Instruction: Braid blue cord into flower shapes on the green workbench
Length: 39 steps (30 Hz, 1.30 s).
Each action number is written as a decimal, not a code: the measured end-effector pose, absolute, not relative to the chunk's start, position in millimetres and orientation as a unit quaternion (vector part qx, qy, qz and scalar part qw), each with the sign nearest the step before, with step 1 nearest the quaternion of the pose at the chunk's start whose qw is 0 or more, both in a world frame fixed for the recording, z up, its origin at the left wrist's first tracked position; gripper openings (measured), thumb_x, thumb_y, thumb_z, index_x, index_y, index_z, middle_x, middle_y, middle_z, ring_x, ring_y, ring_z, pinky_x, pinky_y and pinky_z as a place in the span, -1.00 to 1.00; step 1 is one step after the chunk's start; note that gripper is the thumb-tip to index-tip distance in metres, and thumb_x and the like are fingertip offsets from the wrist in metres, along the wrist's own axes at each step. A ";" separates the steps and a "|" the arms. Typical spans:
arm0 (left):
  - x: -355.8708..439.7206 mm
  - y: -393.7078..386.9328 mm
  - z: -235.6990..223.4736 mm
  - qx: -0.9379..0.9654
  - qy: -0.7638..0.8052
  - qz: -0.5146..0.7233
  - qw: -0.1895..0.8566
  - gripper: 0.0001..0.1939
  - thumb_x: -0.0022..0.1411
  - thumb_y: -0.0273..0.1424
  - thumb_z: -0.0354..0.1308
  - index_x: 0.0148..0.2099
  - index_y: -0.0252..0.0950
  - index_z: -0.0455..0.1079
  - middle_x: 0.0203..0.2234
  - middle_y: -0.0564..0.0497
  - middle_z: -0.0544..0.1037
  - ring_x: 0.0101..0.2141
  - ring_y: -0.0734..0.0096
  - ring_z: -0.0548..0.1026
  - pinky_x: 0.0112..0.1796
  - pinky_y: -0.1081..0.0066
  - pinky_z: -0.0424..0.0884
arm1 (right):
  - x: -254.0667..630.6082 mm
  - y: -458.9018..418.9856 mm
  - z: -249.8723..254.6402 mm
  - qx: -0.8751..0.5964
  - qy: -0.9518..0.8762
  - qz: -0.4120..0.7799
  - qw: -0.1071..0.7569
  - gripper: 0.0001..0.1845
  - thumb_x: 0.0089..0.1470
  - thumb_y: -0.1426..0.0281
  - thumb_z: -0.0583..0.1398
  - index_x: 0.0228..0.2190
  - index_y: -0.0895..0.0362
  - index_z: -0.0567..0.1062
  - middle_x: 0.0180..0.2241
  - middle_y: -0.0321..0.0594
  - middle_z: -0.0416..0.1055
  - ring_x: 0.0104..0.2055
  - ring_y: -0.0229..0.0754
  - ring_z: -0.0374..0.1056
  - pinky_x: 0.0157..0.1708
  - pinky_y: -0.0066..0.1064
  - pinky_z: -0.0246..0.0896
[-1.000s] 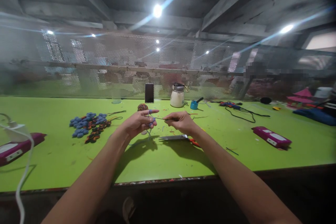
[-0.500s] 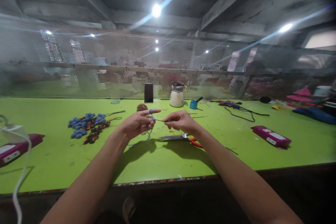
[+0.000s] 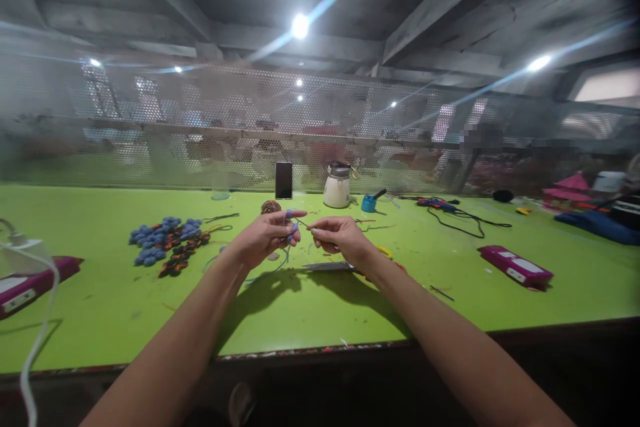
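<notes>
My left hand (image 3: pixel 261 237) pinches a small piece of blue-purple yarn (image 3: pixel 293 230), with a strand looped round its outstretched index finger. In my right hand (image 3: pixel 342 237) a thin crochet hook (image 3: pixel 303 223) is gripped between thumb and fingers, its tip reaching to the yarn at my left fingertips. A loose tail of yarn hangs below my left hand. Beneath my right hand lie scissors (image 3: pixel 327 267), blades pointing left and handles partly covered by my wrist. Behind my left hand sits a dark multicoloured yarn ball (image 3: pixel 271 206), partly hidden.
Blue crocheted pieces (image 3: pixel 147 240) and dark orange-flecked ones (image 3: pixel 175 260) lie left on the green table (image 3: pixel 280 333). Further back stand a phone (image 3: pixel 283 180), a white jug (image 3: pixel 337 188) and a blue pot (image 3: pixel 369 203). Purple power strips (image 3: pixel 515 267) lie at both sides, a white cable (image 3: pixel 37 347) at left.
The crochet hook has tilted, its tip now higher at the yarn. My right hand has shifted slightly down, and more of the scissors' handles is covered.
</notes>
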<state>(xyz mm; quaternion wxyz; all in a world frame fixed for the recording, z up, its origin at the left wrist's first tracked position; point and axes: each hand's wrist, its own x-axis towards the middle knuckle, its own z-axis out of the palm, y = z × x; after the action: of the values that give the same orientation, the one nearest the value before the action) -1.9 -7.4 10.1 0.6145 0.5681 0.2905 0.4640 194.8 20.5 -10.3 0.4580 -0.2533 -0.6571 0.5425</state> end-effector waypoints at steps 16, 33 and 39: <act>14.1 -13.5 12.1 0.666 0.394 0.453 0.443 -0.30 0.00 -0.53 0.16 0.22 -0.40 0.12 -0.58 -0.04 0.54 -0.53 0.35 0.48 -0.54 0.46 0.28 | 189.3 14.3 -9.1 -0.298 -0.685 0.531 0.399 -0.56 -0.16 0.31 0.27 -0.20 0.28 0.48 -0.70 -0.40 0.29 -0.75 -0.47 0.02 -0.75 -0.57 -0.18; 12.9 -21.0 20.1 0.597 0.277 0.546 0.518 -0.38 0.00 -0.51 0.18 0.16 -0.36 0.23 -0.58 0.00 0.50 -0.56 0.49 0.40 -0.55 0.52 0.19 | 177.9 3.9 -11.3 -0.235 -0.633 0.503 0.539 -0.69 -0.14 0.29 0.30 -0.33 0.22 0.50 -0.69 -0.38 0.28 -0.75 -0.46 0.00 -0.78 -0.57 -0.17; 6.1 -24.4 22.5 0.555 0.245 0.540 0.583 -0.49 0.03 -0.52 0.16 0.09 -0.40 0.31 -0.55 -0.06 0.52 -0.51 0.44 0.45 -0.46 0.49 0.28 | 187.3 3.9 -7.7 -0.241 -0.735 0.311 0.552 -0.76 -0.03 0.33 0.23 -0.29 0.19 0.52 -0.62 -0.33 0.32 -0.68 -0.40 0.10 -0.69 -0.51 0.02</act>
<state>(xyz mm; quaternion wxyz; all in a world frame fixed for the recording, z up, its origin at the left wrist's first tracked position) 6.1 -24.4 22.5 0.5834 0.5551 0.2453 0.5398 187.3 3.9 -7.7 0.5520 -0.2413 -0.7351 0.3109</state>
